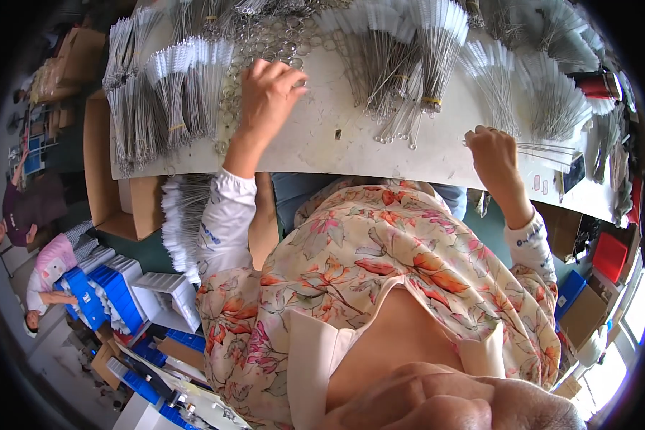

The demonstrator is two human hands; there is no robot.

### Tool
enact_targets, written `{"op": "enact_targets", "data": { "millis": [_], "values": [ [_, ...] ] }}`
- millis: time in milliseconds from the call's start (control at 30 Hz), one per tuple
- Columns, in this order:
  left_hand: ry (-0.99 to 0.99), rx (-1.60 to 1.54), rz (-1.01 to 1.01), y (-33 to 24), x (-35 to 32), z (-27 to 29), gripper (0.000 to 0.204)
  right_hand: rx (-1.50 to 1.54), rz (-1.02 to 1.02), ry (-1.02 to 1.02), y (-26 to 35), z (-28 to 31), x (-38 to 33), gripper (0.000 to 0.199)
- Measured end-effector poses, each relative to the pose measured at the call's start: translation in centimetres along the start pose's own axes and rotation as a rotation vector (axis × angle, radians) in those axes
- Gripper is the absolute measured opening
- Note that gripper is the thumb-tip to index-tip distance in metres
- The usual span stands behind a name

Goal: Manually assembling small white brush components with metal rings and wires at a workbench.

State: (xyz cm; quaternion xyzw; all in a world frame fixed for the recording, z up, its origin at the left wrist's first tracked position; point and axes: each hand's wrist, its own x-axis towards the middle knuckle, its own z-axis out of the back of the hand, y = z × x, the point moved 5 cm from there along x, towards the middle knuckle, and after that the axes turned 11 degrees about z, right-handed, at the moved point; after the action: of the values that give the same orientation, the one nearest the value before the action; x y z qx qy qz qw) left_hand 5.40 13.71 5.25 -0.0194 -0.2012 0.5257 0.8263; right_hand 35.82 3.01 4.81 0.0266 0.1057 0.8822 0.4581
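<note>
My left hand (269, 93) is over the table beside the loose metal rings (283, 51), its fingers curled in a pinch. A small shiny bit, which looks like one of the rings, shows at its fingertips. Near the table's front right edge, my right hand (493, 154) is closed around thin wire brushes (545, 149). Their shafts stick out to the right of the fist, and a small loop end shows at its left. Bundles of wire brushes with white bristles and looped ends stand out to the left (183, 86) and in the middle (437, 57).
More brushes (552, 93) are heaped at the right of the white table (308, 150). An open cardboard box (111, 172) stands left, with further brushes (183, 215) beside it. Blue and white bins (125, 294) and two other people are farther left.
</note>
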Motion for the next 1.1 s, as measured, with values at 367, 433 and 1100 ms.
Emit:
{"op": "enact_targets", "data": {
  "millis": [367,433,1100],
  "values": [
    [0.166,-0.831,0.308,-3.7,-0.6,2.9,0.011,1.429,-0.083,-0.346,5.9,2.9,9.7,0.023],
    [0.130,-0.889,0.263,-4.9,-0.6,3.5,0.013,1.478,-0.066,-0.291,6.4,2.0,11.1,0.023],
    [0.121,-1.039,0.194,-7.3,-2.5,8.7,0.025,0.500,0.563,-0.823,11.1,6.5,8.7,0.016]
  ]
}}
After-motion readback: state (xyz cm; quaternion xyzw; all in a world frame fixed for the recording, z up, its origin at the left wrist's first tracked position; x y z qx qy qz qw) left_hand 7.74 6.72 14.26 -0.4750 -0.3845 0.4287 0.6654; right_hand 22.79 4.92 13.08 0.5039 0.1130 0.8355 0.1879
